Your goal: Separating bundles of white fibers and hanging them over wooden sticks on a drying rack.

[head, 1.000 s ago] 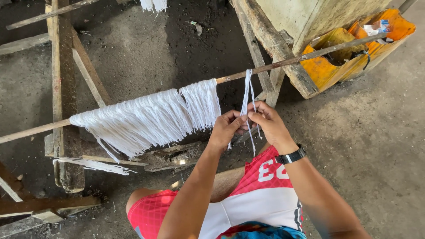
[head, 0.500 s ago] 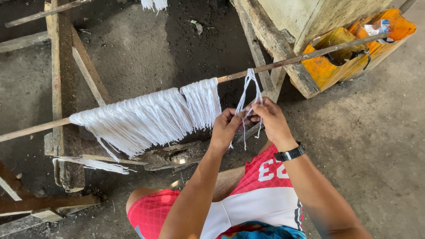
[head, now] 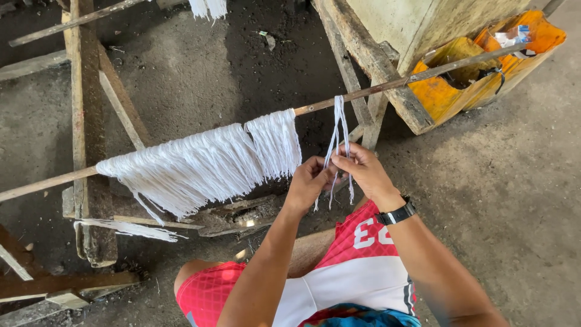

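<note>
the left hand (head: pixel 310 180) and right hand (head: pixel 362 172) pinched together on a white string bundle (head: pixel 336 130) looped over the pole (head: pixel 375 86), right of the tied fringe (head: pixel 206 162); knotting looked underway, needing a tightening pull.

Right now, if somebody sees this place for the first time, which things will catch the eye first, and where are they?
First comes the thick fringe of white strings hanging in a row from the long thin stick that crosses the middle of the view. Just right of it, the left hand and right hand meet at a separate small bundle of strings looped over the same stick. At the upper right, a bright orange container stands out against the dark ground.
</note>
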